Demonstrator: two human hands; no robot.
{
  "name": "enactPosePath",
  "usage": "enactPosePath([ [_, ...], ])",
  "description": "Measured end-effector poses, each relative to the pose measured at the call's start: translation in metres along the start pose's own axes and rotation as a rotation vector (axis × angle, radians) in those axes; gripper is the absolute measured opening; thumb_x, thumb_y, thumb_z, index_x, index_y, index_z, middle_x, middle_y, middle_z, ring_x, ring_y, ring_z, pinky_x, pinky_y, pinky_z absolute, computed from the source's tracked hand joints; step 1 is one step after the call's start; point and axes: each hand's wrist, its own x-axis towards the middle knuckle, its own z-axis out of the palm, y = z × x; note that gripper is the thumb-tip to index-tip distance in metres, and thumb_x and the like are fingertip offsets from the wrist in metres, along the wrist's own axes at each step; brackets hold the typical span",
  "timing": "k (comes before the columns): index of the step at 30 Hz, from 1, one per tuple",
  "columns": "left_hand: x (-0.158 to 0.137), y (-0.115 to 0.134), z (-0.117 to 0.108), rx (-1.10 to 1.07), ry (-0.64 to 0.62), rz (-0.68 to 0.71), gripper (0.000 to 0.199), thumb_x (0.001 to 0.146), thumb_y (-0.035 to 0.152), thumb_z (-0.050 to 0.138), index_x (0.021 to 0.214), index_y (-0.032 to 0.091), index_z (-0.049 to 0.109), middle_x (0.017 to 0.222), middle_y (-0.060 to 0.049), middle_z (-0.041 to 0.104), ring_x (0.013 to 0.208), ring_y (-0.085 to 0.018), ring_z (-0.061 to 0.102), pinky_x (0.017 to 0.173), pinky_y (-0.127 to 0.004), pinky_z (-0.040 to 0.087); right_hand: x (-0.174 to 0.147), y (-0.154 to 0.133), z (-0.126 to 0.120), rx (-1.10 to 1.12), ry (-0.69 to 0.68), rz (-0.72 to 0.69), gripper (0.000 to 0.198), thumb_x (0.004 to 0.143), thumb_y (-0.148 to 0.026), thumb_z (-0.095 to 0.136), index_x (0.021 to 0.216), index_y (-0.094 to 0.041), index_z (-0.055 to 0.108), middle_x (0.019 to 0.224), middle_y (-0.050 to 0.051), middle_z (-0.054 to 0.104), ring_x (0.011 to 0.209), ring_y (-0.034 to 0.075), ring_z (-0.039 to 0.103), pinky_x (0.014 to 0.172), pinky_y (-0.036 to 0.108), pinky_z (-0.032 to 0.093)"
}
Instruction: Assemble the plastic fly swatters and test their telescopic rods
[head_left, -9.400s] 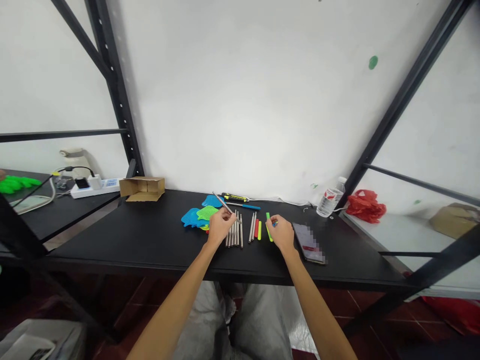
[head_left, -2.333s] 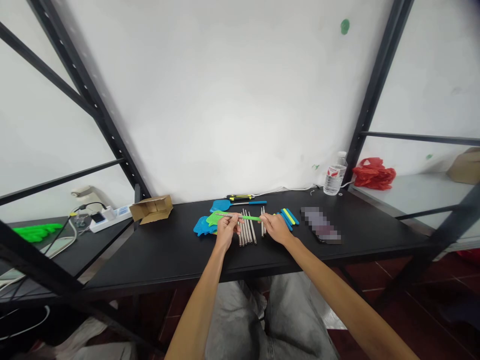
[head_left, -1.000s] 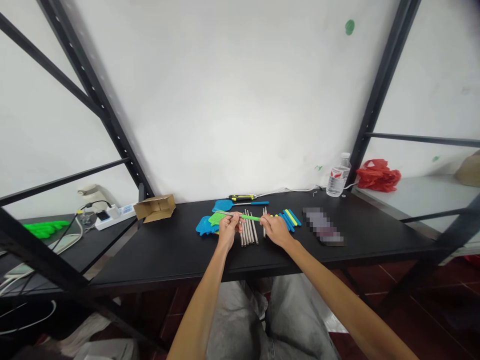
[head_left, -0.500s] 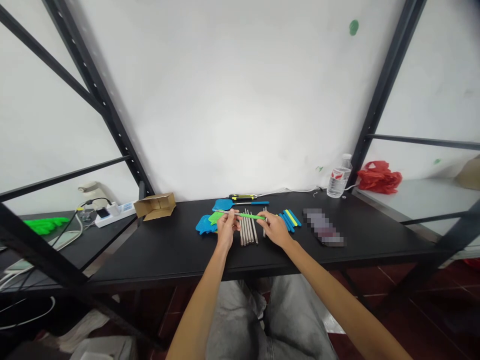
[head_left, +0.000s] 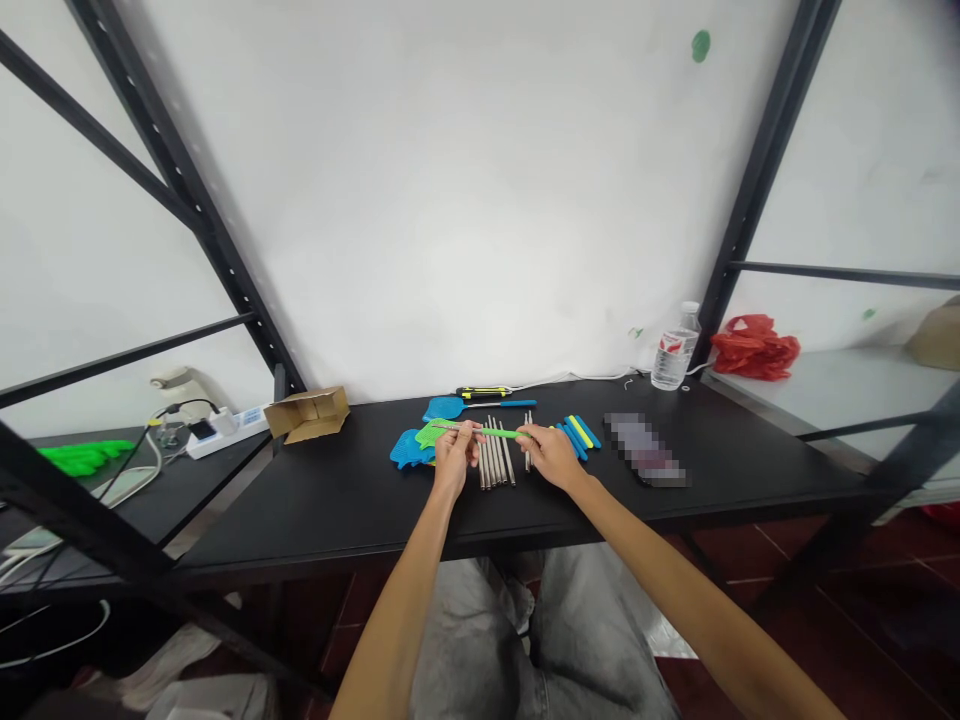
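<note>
My left hand (head_left: 455, 456) is closed in a pinch on a thin metal rod (head_left: 478, 430), held level above the table. Closed around the right part of the green handle (head_left: 504, 434) on that rod is my right hand (head_left: 551, 454). Beneath and between the hands lie several loose metal rods (head_left: 493, 462), side by side. Left of my left hand are a green fly swatter head (head_left: 428, 434) and blue ones (head_left: 407, 449), partly overlapping. Several blue and yellow handles (head_left: 582, 434) lie just right of my right hand. A blue fly swatter (head_left: 445, 407) with its handle lies behind.
Against the wall lies a black and yellow tool (head_left: 484, 392). An open cardboard box (head_left: 307, 414) stands left; a blurred flat object (head_left: 645, 450), water bottle (head_left: 676, 347) and red plastic bag (head_left: 754, 348) are right. Black metal posts (head_left: 217, 240) frame the black table (head_left: 300, 510).
The green handle sits slightly farther left along the rod, nearer my left hand. Both hands keep their hold, and the view has shifted slightly.
</note>
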Motion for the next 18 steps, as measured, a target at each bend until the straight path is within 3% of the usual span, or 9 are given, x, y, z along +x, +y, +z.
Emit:
enactPosePath([
  [7, 0.002, -0.004, -0.001, 0.012, -0.023, 0.005, 0.046, 0.077, 0.058, 0.070, 0.088, 0.013, 0.067, 0.069, -0.003, 0.064, 0.046, -0.006, 0.046, 0.038, -0.019, 0.035, -0.001, -0.006, -0.001, -0.055, -0.018, 0.000, 0.033, 0.102, -0.041, 0.040, 0.100, -0.023, 0.068, 0.072, 0.001, 0.071, 0.066, 0.018, 0.065, 0.066, 0.027, 0.040],
  [14, -0.002, -0.009, 0.003, 0.268, -0.148, 0.036, 0.050, 0.082, 0.060, 0.063, 0.099, 0.013, 0.070, 0.071, -0.003, 0.065, 0.042, -0.008, 0.046, 0.039, -0.023, 0.036, -0.002, -0.022, 0.004, -0.092, -0.059, -0.110, 0.035, 0.103, -0.043, 0.039, 0.110, -0.024, 0.067, 0.098, 0.005, 0.074, 0.087, 0.022, 0.068, 0.072, 0.028, 0.041],
  [18, 0.000, 0.009, -0.019, 0.642, 0.016, 0.202, 0.044, 0.086, 0.056, 0.059, 0.101, 0.017, 0.073, 0.072, -0.004, 0.064, 0.054, -0.013, 0.053, 0.053, -0.025, 0.041, -0.001, -0.014, 0.005, -0.120, -0.007, -0.063, 0.036, 0.102, -0.044, 0.039, 0.110, -0.023, 0.067, 0.093, 0.006, 0.074, 0.083, 0.022, 0.067, 0.071, 0.028, 0.042],
])
